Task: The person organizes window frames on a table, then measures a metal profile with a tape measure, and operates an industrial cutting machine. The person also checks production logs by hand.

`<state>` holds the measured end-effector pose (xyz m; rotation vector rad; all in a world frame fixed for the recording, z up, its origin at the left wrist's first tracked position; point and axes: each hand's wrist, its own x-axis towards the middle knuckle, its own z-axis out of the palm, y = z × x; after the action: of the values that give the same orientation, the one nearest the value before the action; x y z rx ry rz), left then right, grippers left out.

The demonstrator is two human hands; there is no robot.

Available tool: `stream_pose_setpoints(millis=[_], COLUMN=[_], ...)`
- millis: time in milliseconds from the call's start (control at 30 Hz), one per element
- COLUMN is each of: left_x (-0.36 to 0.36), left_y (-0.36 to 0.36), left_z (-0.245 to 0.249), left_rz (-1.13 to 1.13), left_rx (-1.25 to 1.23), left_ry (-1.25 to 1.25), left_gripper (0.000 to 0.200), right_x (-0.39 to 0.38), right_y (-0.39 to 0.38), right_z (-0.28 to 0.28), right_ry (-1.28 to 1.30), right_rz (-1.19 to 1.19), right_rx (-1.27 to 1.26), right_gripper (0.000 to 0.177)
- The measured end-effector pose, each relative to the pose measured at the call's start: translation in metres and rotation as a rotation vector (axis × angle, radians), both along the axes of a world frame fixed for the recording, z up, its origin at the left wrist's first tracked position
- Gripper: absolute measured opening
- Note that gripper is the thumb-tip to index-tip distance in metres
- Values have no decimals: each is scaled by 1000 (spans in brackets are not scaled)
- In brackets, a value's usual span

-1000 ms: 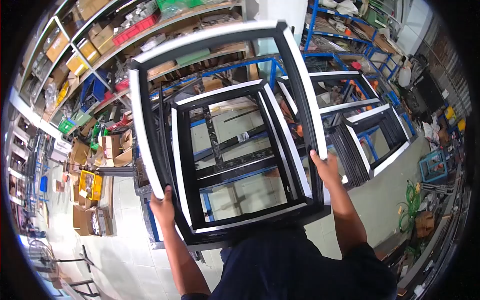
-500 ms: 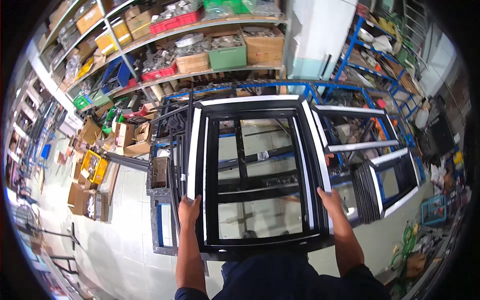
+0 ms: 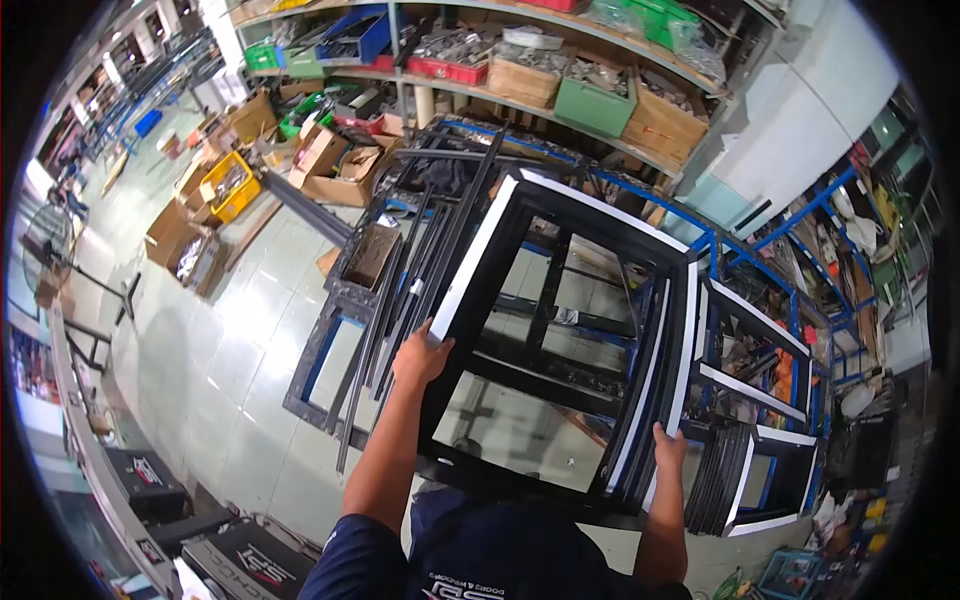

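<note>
A large black rectangular window frame (image 3: 475,258) with white strips along its edges spans the middle of the view. My left hand (image 3: 420,358) grips its left side, the thumb on the inner black face. On the right side, near the front corner, my right hand (image 3: 670,448) is closed round the edge, its fingers partly hidden under the frame. Through the opening show the dark bars of a work stand and the tiled floor. Long black bars (image 3: 412,290) lie on the stand left of the frame.
Smaller black-and-white frames (image 3: 755,395) and a stack of frames (image 3: 722,480) stand at the right. Behind are shelves with a green bin (image 3: 595,105) and boxes of parts. A yellow crate (image 3: 232,188) and cartons sit on the floor at left. Black cases (image 3: 145,480) lie lower left.
My view has swung left, so the scene looks tilted clockwise. Both hands keep hold of the window frame, which now slants in view. Black cases have come into sight at lower left.
</note>
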<state>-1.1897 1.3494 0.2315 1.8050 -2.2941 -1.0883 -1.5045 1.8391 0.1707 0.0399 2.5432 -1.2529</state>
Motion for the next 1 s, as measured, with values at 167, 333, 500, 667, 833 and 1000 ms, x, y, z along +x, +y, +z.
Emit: stream_pose_setpoints(millis=[167,333,500,667,833,1000], left_x=[2,4,20,25,4,-2], left_y=[-1,1,-18,-69,-121,-131], left_z=[-28,-26,-26,-73,-105,-116], left_rz=[-11,-36,128,295,215,174], left_rx=[45,75,159,-129,-179,-233], left_ry=[9,27,268,212,-26,-94], left_gripper=[77,76,52,32,40,36], right_x=[11,14,3,4,6,9], right_y=[-13,-8,-1,1,0,1], right_z=[2,5,7,-5,-5,-8], right_ry=[-17,-17,-83,47,80,168], right_rz=[-97,-21,-17,-37,-25,-10], right_rx=[95,49,-9,30,31,2], right_gripper=[56,49,44,43,35,24])
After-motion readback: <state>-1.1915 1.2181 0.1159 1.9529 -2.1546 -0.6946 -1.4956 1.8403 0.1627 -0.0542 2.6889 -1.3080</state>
